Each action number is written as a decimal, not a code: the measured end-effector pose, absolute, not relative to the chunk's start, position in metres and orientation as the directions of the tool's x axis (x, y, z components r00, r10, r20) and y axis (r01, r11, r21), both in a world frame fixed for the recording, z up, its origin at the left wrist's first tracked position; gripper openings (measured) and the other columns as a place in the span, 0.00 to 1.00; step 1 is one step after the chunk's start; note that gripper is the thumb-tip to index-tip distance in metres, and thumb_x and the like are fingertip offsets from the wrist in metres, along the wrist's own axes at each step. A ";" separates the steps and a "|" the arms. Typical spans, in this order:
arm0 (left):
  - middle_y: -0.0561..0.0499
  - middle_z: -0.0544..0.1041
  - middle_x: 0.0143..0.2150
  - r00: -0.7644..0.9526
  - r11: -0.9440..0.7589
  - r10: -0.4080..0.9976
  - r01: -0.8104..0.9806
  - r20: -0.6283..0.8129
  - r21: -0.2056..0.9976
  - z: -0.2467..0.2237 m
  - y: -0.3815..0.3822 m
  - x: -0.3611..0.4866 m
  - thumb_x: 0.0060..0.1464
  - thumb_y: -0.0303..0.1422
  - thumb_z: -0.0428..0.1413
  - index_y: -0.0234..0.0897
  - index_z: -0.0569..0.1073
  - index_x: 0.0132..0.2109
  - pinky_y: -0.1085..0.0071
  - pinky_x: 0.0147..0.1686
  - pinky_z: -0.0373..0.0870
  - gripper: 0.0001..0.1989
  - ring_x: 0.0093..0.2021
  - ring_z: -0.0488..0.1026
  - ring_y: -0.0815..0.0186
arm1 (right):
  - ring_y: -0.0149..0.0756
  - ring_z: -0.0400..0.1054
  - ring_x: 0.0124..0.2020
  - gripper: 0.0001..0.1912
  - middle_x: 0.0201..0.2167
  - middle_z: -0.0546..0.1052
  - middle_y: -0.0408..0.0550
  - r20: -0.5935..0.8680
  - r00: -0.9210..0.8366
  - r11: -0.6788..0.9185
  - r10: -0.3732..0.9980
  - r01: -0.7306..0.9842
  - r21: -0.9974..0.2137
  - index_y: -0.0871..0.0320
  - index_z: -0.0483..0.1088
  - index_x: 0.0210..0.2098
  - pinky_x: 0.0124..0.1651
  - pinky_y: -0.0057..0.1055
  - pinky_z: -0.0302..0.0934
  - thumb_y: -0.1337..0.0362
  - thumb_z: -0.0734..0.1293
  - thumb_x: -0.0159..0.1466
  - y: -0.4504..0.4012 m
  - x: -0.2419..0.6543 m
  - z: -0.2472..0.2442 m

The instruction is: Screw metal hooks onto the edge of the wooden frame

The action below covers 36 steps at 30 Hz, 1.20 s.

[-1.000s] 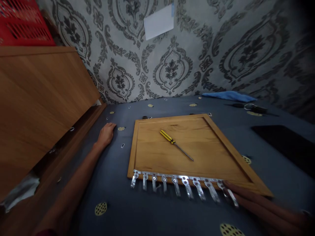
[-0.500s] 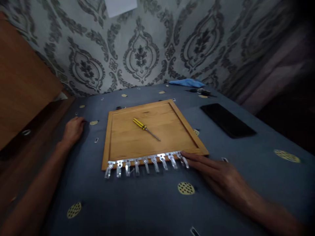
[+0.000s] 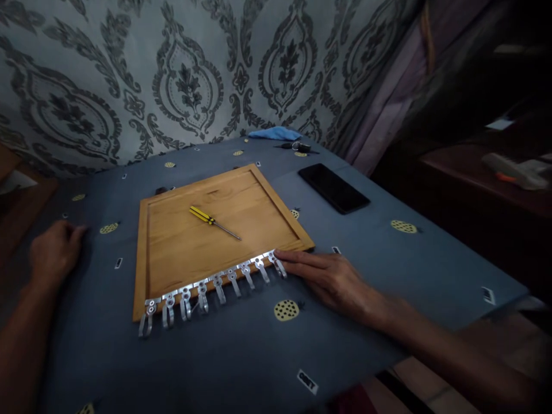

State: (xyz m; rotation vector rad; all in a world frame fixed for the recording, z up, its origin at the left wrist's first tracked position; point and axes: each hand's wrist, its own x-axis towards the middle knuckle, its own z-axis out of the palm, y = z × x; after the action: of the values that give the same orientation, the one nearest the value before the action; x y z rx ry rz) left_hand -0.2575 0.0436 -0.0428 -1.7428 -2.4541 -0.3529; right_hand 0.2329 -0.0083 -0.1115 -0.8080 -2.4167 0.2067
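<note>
A wooden panel [image 3: 172, 230] with a raised frame lies flat on the table. Along its near edge runs a metal hook rail [image 3: 217, 282] with several hooks jutting out towards me. Stretched fingers of my right hand [image 3: 334, 283] touch the rail's right end; its thumb is not clearly visible. A screwdriver [image 3: 211, 221] with a yellow and black handle rests on the panel, out of both hands. To the left of the panel, apart from it, my left hand [image 3: 54, 253] rests on the table with curled fingers. Whatever those fingers may hold is hidden.
A blue-grey cloth [image 3: 207, 368] with pineapple prints covers the table. Right of the panel lies a black phone [image 3: 334, 188]. Keys [image 3: 297, 146] and a blue cloth [image 3: 275, 133] lie near the patterned wall [image 3: 190, 86]. A small dark object [image 3: 161, 190] sits behind the panel.
My view has turned to the right, so the panel, screwdriver and phone appear further left. My right hand stays at the rail's end, and my left hand stays curled on the table.
</note>
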 end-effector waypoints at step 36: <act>0.56 0.75 0.28 0.541 -0.384 0.833 0.718 -0.118 0.580 -0.042 0.041 -0.020 0.57 0.33 0.54 0.38 0.73 0.32 0.72 0.30 0.60 0.06 0.29 0.70 0.69 | 0.37 0.78 0.45 0.19 0.56 0.76 0.51 0.433 -0.652 0.783 0.622 0.512 -0.353 0.59 0.72 0.54 0.39 0.31 0.74 0.75 0.58 0.69 -0.011 0.235 -0.111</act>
State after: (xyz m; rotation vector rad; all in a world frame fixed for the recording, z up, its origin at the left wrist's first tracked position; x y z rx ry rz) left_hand -0.0195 0.0406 -0.0420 -3.2378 -1.8385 -0.3782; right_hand 0.2348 -0.0105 -0.1106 -0.8443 -2.4294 0.2696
